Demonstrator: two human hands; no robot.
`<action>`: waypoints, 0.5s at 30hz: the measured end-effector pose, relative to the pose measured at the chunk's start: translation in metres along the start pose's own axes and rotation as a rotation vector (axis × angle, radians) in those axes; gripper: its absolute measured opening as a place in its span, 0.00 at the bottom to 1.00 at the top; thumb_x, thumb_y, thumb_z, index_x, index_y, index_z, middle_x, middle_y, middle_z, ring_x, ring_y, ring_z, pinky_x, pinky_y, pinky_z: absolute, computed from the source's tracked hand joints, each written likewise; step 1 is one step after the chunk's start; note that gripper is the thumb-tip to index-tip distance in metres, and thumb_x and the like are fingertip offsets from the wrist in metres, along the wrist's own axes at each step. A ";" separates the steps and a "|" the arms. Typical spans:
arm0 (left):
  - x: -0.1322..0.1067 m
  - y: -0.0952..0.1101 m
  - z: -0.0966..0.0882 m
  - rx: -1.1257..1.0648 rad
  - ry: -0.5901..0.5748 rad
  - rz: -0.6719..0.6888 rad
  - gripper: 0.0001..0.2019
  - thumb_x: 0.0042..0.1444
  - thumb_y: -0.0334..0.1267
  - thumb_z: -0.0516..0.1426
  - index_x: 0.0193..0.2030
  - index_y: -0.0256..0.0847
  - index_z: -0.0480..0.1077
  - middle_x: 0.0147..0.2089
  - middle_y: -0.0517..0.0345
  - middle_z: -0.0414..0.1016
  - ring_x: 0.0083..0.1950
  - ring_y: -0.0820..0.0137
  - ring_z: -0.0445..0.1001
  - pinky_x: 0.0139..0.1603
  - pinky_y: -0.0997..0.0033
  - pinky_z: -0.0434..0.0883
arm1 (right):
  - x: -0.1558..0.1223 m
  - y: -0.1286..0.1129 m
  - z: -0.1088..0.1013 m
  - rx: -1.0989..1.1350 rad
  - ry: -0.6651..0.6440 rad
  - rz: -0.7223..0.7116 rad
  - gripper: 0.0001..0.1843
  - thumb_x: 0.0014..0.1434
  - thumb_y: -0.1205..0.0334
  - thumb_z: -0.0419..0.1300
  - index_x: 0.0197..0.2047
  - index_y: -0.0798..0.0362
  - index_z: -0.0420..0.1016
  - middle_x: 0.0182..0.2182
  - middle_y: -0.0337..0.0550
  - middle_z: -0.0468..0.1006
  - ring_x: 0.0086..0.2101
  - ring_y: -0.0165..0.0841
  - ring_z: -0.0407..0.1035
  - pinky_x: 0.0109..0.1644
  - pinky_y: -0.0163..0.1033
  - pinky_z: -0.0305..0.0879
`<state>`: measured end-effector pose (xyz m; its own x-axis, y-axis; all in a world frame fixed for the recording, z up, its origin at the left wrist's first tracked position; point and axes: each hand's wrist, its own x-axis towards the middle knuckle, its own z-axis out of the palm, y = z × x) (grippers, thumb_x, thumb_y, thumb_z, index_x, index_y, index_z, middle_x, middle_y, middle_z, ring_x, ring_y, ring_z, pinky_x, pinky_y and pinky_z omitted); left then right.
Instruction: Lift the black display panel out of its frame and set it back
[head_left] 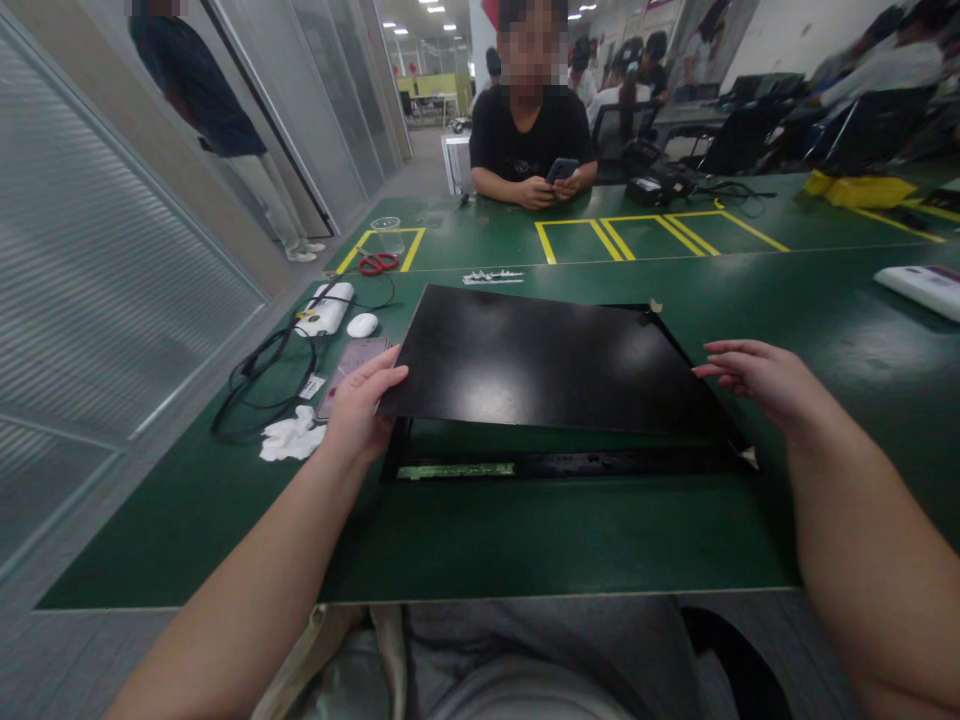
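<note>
A large black panel (540, 360) lies tilted on the green table (525, 540), its near edge raised above a black frame (570, 464) that carries a green circuit strip (456, 470). My left hand (361, 400) grips the panel's near left corner, thumb on top. My right hand (757, 378) hovers just off the panel's right edge, fingers stretched out and apart, holding nothing.
A phone (351, 362), white mouse (362, 325), white device (324, 308) with black cables, and crumpled tissue (291, 438) lie to the left. Red scissors (377, 263) and a clear cup (388, 235) sit farther back. A person with a phone sits opposite.
</note>
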<state>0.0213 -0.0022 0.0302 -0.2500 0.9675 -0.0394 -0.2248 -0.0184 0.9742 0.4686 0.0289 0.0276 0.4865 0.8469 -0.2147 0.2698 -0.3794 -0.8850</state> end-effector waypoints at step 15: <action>0.002 -0.004 -0.003 -0.007 -0.001 -0.013 0.19 0.35 0.37 0.68 0.39 0.38 0.80 0.31 0.56 0.82 0.31 0.64 0.77 0.31 0.69 0.70 | -0.001 0.002 0.000 -0.078 -0.031 -0.050 0.08 0.52 0.64 0.62 0.37 0.52 0.79 0.30 0.46 0.83 0.27 0.29 0.66 0.28 0.32 0.58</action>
<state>0.0184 -0.0007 0.0252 -0.2464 0.9678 -0.0516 -0.2346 -0.0079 0.9721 0.4688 0.0274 0.0261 0.4452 0.8761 -0.1852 0.3574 -0.3635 -0.8603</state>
